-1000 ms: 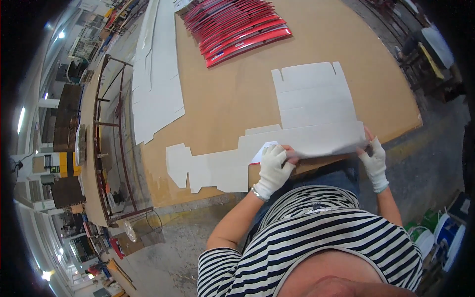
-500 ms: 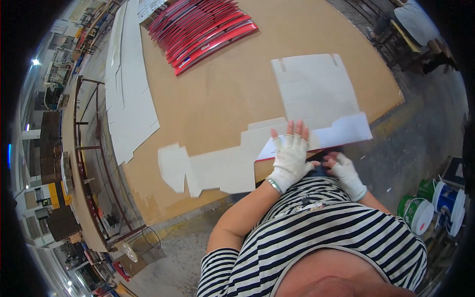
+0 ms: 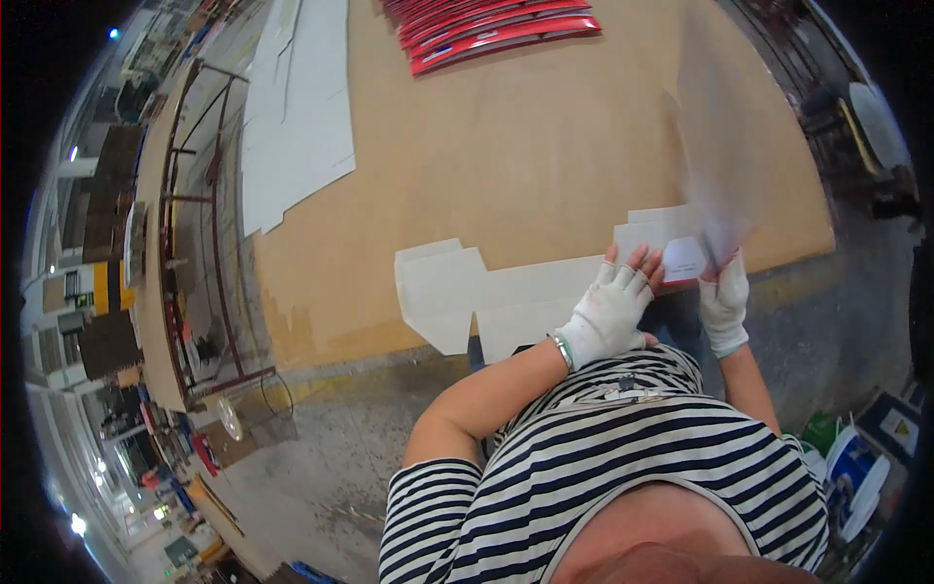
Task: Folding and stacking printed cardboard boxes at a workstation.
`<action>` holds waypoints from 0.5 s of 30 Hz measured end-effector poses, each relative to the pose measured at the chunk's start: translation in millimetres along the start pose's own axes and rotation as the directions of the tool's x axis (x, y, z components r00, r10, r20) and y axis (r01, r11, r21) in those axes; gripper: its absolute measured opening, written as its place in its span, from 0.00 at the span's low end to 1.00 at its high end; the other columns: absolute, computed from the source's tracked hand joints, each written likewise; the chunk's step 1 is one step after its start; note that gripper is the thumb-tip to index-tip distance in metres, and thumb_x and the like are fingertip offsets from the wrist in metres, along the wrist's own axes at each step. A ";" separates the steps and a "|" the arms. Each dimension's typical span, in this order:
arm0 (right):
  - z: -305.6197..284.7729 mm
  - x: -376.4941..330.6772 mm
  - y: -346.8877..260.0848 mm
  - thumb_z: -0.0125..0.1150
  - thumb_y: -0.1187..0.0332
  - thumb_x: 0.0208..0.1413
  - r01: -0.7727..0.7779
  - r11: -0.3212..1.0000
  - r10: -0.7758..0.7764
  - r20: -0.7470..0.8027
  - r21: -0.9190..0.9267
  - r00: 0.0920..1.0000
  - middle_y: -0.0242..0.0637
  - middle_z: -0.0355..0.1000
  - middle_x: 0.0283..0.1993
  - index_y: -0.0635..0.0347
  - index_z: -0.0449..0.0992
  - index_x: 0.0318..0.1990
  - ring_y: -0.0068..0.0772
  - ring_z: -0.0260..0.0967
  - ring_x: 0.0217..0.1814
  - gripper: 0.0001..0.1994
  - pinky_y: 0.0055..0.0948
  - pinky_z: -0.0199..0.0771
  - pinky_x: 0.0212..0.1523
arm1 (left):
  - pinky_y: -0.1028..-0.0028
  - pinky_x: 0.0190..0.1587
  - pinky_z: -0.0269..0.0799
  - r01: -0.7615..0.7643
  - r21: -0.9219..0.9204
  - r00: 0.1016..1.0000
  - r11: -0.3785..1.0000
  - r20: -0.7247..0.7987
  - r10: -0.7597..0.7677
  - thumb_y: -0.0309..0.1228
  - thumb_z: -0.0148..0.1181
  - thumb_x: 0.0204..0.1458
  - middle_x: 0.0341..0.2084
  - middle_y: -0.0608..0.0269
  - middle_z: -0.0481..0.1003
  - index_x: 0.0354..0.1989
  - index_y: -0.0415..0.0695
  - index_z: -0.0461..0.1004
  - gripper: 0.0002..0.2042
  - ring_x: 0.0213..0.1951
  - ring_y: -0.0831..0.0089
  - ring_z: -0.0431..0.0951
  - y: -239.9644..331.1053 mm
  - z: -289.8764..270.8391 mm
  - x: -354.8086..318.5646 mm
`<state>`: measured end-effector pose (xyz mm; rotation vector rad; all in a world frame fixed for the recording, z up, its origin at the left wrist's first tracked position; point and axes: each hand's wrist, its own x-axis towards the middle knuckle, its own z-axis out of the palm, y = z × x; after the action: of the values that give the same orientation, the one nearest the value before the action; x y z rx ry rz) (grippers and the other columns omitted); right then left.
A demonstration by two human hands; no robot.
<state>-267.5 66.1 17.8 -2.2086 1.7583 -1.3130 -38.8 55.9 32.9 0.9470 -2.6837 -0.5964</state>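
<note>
A die-cut cardboard box blank (image 3: 535, 292), pale grey on its upper face, lies along the near edge of the table. Its right-hand panel (image 3: 715, 136) stands raised and is smeared by motion. My left hand (image 3: 608, 311), in a white fingerless glove, presses flat on the blank with its fingers stretched out, left of the fold. My right hand (image 3: 725, 307), gloved alike, grips the lower near edge of the raised panel. A small white flap with a red edge (image 3: 684, 261) shows between the two hands.
Red folded cartons (image 3: 496, 39) lie stacked at the far side of the brown tabletop (image 3: 525, 175). More pale cardboard blanks (image 3: 302, 127) lie along its left side. A rusty metal frame (image 3: 209, 224) stands to the left. Buckets (image 3: 851, 477) stand on the floor at right.
The right-hand panel has come up from lying flat. My right hand has moved up onto its edge. The view has shifted, while my left hand stays pressed on the blank.
</note>
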 end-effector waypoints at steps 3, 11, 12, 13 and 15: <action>8.8 21.4 -2.4 0.56 0.78 0.49 0.265 0.960 -0.233 0.271 -0.090 0.934 0.49 0.64 0.66 0.63 0.67 0.63 0.50 0.62 0.68 0.29 0.44 0.62 0.66 | 0.49 0.69 0.43 0.138 -0.200 0.963 0.970 0.255 -0.085 0.58 0.62 0.43 0.62 0.44 0.62 0.66 0.35 0.59 0.48 0.68 0.48 0.53 -8.4 -14.9 -13.2; 14.5 32.9 13.8 0.52 0.74 0.53 0.308 0.932 -0.208 0.415 -0.189 0.885 0.44 0.66 0.65 0.61 0.69 0.61 0.48 0.62 0.68 0.25 0.43 0.62 0.67 | 0.52 0.68 0.50 0.303 0.171 0.953 0.938 -0.046 -0.300 0.39 0.68 0.37 0.63 0.50 0.63 0.61 0.39 0.65 0.38 0.67 0.50 0.56 -51.8 -64.4 -153.0; 15.1 33.0 14.9 0.52 0.75 0.53 0.299 0.935 -0.197 0.423 -0.190 0.885 0.44 0.66 0.65 0.61 0.69 0.61 0.47 0.62 0.68 0.25 0.43 0.62 0.67 | 0.54 0.66 0.57 0.275 0.155 0.961 0.949 -0.073 -0.266 0.34 0.67 0.36 0.61 0.53 0.66 0.59 0.40 0.68 0.35 0.65 0.52 0.62 -55.7 -64.6 -159.3; 15.1 33.3 16.3 0.52 0.75 0.53 0.290 0.937 -0.185 0.430 -0.193 0.884 0.44 0.66 0.65 0.61 0.69 0.61 0.47 0.62 0.68 0.25 0.43 0.61 0.68 | 0.54 0.66 0.57 0.271 0.157 0.962 0.950 -0.074 -0.263 0.34 0.67 0.36 0.61 0.53 0.66 0.59 0.40 0.68 0.35 0.65 0.52 0.62 -62.2 -63.9 -162.3; 18.2 32.1 22.1 0.52 0.76 0.53 0.283 0.944 -0.190 0.419 -0.170 0.888 0.44 0.65 0.65 0.61 0.68 0.62 0.47 0.61 0.69 0.25 0.43 0.60 0.68 | 0.60 0.57 0.69 0.219 0.104 0.952 0.970 -0.240 -0.189 0.28 0.64 0.37 0.53 0.58 0.73 0.53 0.41 0.72 0.28 0.55 0.55 0.72 -74.4 -67.8 -159.4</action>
<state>-273.6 23.7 13.8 -2.6485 1.5855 -0.6321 147.0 85.1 46.6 1.2576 -2.4605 -0.3290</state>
